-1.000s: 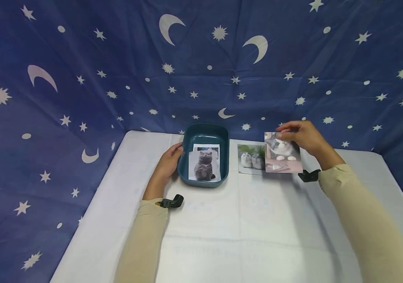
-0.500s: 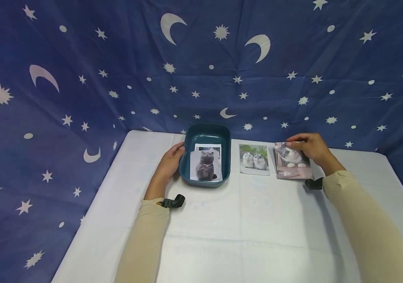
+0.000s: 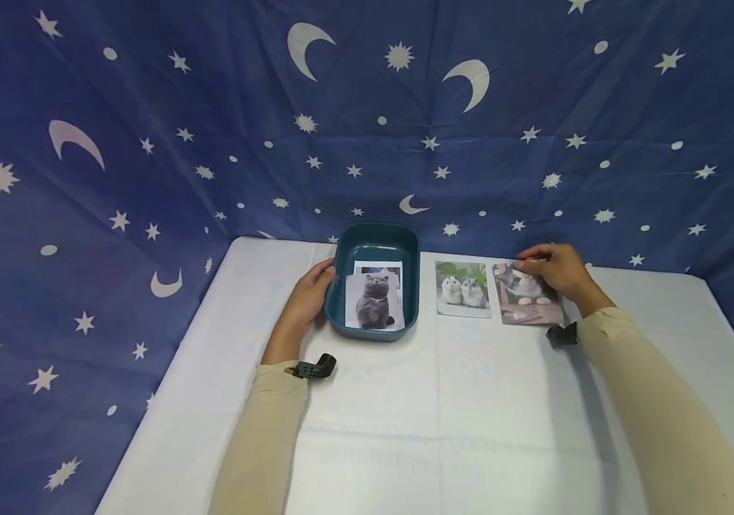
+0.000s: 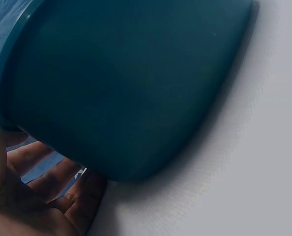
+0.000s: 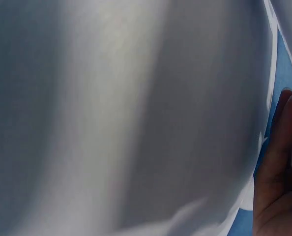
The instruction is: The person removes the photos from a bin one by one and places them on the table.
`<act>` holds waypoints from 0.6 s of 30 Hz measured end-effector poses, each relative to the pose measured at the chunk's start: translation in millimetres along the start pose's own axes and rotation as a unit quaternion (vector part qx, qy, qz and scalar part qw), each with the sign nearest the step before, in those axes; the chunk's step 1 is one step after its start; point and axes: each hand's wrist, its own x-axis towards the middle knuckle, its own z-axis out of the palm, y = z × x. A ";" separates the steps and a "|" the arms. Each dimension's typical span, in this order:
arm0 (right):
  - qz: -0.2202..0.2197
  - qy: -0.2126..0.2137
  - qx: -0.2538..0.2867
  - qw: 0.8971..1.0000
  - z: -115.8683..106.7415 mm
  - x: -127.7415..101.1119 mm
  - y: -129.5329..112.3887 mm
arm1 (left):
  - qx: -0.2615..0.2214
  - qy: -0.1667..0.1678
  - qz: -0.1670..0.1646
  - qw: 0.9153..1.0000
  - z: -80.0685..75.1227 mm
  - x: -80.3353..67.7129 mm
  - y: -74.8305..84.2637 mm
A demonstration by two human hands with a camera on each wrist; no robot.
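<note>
My right hand [image 3: 560, 272] pinches the top edge of a cat photo card [image 3: 526, 295], thumb on its face, low over the white table. It is slightly tilted; I cannot tell whether all of it touches the cloth. Close to its left lies a hamster photo card [image 3: 463, 290]. My left hand [image 3: 306, 295] touches the left side of a teal plastic bin [image 3: 408, 286]; in the left wrist view its extended fingers [image 4: 52, 179] lie against the outer wall under the rim. Inside the bin, a grey cat photo card [image 3: 373, 306] overlaps another card [image 3: 367, 267].
A white cloth [image 3: 405, 415] covers the table. Right behind the table's back edge hangs a dark blue curtain [image 3: 367, 143] with moons and stars, which also runs down the left and right sides. Dark wrist cameras [image 3: 315, 366] stick out from both sleeves.
My right hand has moved the cat card right, off the hamster card, and lowered it to the table beside it. In the last half second it shifts slightly left. My left hand stays at the bin.
</note>
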 end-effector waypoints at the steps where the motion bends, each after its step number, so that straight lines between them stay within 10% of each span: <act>1: -0.002 0.002 -0.002 1.000 0.7 0.8 0.5 | 0.000 0.000 -0.001 1.000 0.0 0.0 0.0; 18: -0.025 0.061 -0.033 0.997 7.5 6.3 0.1 | -0.011 -0.001 0.002 1.000 0.9 0.7 1.1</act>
